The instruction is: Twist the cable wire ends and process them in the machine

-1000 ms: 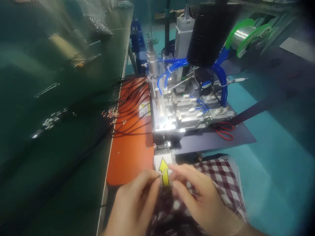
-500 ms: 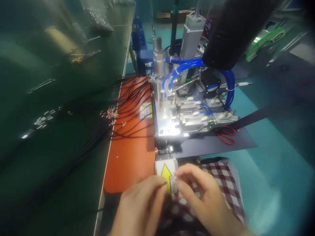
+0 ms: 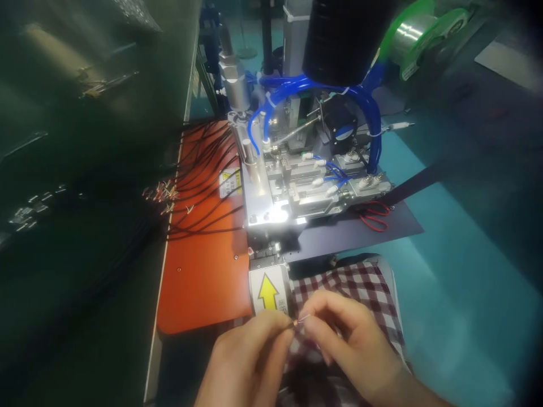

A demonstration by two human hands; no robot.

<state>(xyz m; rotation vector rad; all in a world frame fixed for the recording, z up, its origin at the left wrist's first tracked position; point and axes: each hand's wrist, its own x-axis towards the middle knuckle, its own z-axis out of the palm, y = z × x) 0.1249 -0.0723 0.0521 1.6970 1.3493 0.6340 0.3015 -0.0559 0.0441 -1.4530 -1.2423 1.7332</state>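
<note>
- At the bottom centre: left hand (image 3: 254,345), thumb and forefinger closed in a pinch on a wire end (image 3: 301,320), thin, with a reddish spot and a pale tip, held over the checked cloth.
- Facing it: right hand (image 3: 350,339), thumb and forefinger narrowly set at the pale tip; firmness of grip cannot be told.
- Beneath and beyond the hands: checked cloth (image 3: 373,277), maroon and white.
- Just beyond the left hand: white plate (image 3: 257,282), bearing a yellow arrow (image 3: 268,291) that points away from the hands.
- Left of the plate: orange board (image 3: 203,288), with screws and a warning label (image 3: 230,182).
- Across the board: black cables (image 3: 207,216), several; a cluster of bared wire ends (image 3: 161,192) at its left edge.
- Beyond the plate: metal machine (image 3: 311,206), with blue hoses (image 3: 374,130) arching over it.
- Near its right side: red wire (image 3: 375,217), looped, on a grey base plate (image 3: 339,240).
- Upper right: green spool (image 3: 411,39), wound with silvery wire; beside it, a thick black tube (image 3: 337,42).
- Far left: dark table (image 3: 106,316), with small shiny pieces (image 3: 36,206), blurred.
</note>
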